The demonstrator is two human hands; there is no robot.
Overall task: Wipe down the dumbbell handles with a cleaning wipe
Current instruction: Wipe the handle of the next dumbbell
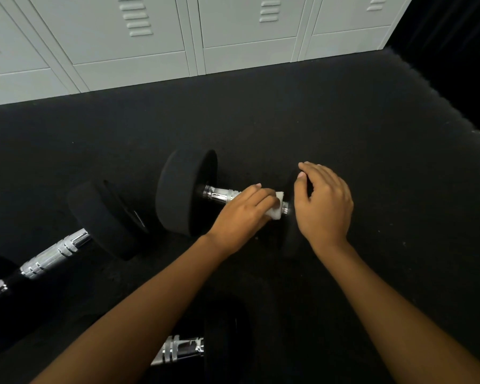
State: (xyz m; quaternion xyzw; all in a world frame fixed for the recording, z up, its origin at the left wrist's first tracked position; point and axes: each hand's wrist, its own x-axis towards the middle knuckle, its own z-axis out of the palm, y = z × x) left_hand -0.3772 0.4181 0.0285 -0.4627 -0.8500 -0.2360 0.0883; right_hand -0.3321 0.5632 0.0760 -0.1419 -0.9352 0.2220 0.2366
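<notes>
Mid-wipe: left hand (240, 214) clasps the wipe (276, 208) round the handle (219, 194), right hand (323, 202) cups the end plate (288, 239) beside it; next, probably slide along bare chrome beyond the left hand

A black round rubber dumbbell (185, 192) at the centre has matt black heads. Its bright chrome steel handle (219, 194) is mirror-silver with bands of fine knurling. At the handle's 3 o'clock end a small white cleaning wipe (276, 210) is plain white. At 8 o'clock a second black rubber dumbbell (103, 217) has the same silver, ringed shaft. At 6 o'clock a third black dumbbell (179, 349) shows silver grooves. The charcoal rubber floor (344, 120) is faintly flecked with pale specks. At 12 o'clock pale grey-green metal lockers (155, 37) carry rows of horizontal louvre slots.
</notes>
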